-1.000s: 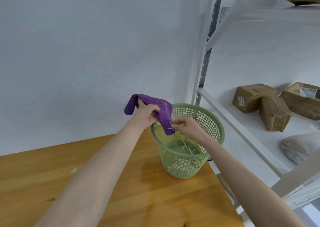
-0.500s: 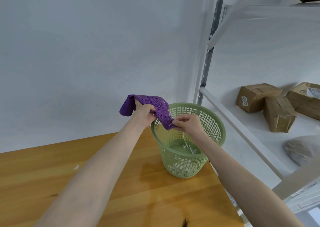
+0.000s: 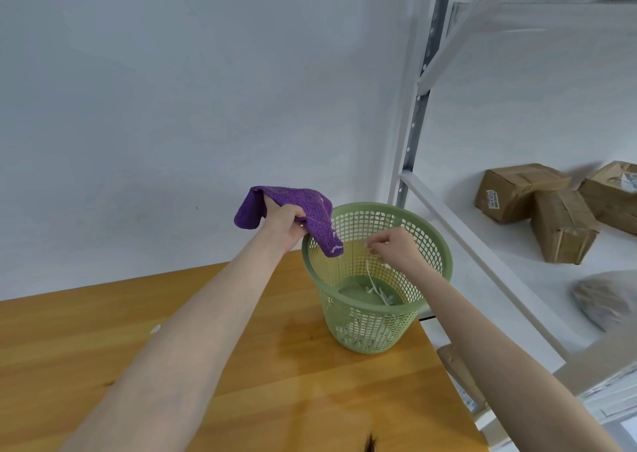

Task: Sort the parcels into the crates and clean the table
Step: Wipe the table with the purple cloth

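A wooden surface (image 3: 103,348) fills the lower left of the frame, with one small white scrap (image 3: 155,328) lying on it left of the left forearm. Toward the centre, the left hand (image 3: 282,222) is raised above the back edge of the surface, its fingers curled tight round a purple cloth (image 3: 303,203). The cloth drapes over the hand, and one corner hangs down over the near left rim of a green mesh basket (image 3: 446,262).

The basket stands upright at the right end of the surface, and thin white strips (image 3: 379,291) lie on its bottom. The right hand (image 3: 396,250) hovers over the basket's mouth, apart from the cloth. Its fingers (image 3: 374,245) are bunched together at the tips, and I cannot tell whether they pinch anything.

At the right of the frame, three brown parcels (image 3: 517,193) (image 3: 563,227) (image 3: 613,196) lie close together on a white shelf (image 3: 510,279). A grey bag (image 3: 606,300) lies nearer the lower right.
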A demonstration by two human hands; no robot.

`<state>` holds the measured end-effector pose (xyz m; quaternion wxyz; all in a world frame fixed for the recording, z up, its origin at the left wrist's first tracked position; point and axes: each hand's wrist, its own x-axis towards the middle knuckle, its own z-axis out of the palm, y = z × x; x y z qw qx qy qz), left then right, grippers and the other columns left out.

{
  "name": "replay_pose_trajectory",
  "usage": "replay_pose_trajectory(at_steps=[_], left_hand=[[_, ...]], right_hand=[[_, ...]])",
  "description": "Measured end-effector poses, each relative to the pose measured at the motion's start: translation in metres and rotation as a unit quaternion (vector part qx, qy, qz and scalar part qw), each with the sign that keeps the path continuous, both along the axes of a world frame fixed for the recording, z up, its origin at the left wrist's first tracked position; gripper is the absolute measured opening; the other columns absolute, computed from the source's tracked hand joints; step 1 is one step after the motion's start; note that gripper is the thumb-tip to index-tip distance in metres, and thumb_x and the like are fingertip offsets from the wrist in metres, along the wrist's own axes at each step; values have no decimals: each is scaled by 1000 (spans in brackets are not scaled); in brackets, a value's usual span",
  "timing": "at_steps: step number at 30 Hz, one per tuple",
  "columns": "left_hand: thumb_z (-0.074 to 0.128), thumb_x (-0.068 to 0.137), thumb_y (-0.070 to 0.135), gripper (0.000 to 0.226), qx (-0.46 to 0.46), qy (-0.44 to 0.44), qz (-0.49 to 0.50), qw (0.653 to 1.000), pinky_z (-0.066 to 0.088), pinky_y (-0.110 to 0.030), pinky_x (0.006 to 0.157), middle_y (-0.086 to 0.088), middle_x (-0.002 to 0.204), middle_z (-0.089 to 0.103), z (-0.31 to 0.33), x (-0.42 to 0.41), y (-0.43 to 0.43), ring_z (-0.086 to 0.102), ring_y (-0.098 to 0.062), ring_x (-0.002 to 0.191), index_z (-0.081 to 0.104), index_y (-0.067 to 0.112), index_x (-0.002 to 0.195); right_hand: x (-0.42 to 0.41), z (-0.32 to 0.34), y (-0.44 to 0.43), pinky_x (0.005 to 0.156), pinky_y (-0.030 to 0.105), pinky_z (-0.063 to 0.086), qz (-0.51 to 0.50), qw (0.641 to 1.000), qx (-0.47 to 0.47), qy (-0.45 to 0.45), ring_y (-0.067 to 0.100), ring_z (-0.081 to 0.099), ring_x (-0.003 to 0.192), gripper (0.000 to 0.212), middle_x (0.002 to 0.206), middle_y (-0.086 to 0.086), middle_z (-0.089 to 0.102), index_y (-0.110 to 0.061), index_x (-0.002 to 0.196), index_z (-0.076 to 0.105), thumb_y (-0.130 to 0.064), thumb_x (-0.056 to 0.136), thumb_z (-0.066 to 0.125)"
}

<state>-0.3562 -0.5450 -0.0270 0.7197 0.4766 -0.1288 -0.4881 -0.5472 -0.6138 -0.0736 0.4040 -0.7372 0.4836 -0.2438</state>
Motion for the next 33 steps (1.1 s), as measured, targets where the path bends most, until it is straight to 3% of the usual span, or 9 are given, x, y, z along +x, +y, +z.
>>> replay_pose_trajectory(at_steps=[4,6,8,11,13,18,25,28,33], left_hand=[[28,77,-28,94,0,2,-6,1000,53,-32,57,-14,113,44,0,-1,0,52,-20,76,11,36,145],[27,79,-27,95,3,2,-8,1000,52,-31,54,-12,109,45,1,-2,1,52,-20,75,10,38,145],[29,80,-26,95,11,-6,-11,1000,51,-33,58,-12,106,46,0,-3,1,52,-19,75,8,39,146],[37,81,-23,92,21,-19,-17,999,51,-39,67,-13,101,49,-3,-3,0,53,-20,73,7,37,144],[40,80,-22,90,19,-17,-19,999,51,-46,78,-16,102,51,-5,-4,-1,55,-23,76,8,34,142],[40,80,-22,88,0,18,-18,1000,55,-34,56,-14,93,52,-9,-9,0,55,-22,70,5,28,144],[39,79,-23,91,-10,54,-9,998,56,-40,61,-14,89,52,-17,-5,-5,56,-26,74,3,26,147],[36,79,-21,87,13,43,-36,998,54,-56,64,-19,101,54,-19,-6,-5,59,-32,84,3,24,146],[35,76,-21,85,7,69,-40,997,53,-54,65,-29,131,47,-25,-3,-2,58,-39,99,8,17,147]], right_hand=[[-3,1,2,53,25,51,-7,985,-76,152,9,52,52,13,77,2,70,-7,78,72,-19,84,70],[-2,2,2,51,28,48,-36,978,-89,186,14,47,48,37,56,1,56,-9,60,59,-37,81,72],[2,3,4,50,23,41,-31,985,-101,138,14,43,48,43,56,2,51,-7,62,60,-42,87,64],[11,15,15,68,13,45,40,996,-79,5,6,59,73,19,83,-5,66,-10,95,74,-26,88,66],[19,20,22,74,14,49,83,994,-59,-40,4,64,79,17,88,-5,70,-12,98,74,-20,83,72],[38,13,28,67,15,50,51,995,-76,-44,6,64,68,8,78,5,73,-6,85,76,-7,77,74],[45,7,30,60,9,46,19,996,-75,-47,1,60,64,11,73,-1,69,-7,82,74,-14,74,78],[47,4,29,58,11,47,-16,995,-74,-61,6,62,62,12,76,3,70,-5,85,73,-14,77,77],[45,5,29,59,8,44,-5,996,-67,-65,9,62,65,11,78,6,72,-5,87,76,-11,78,76]])
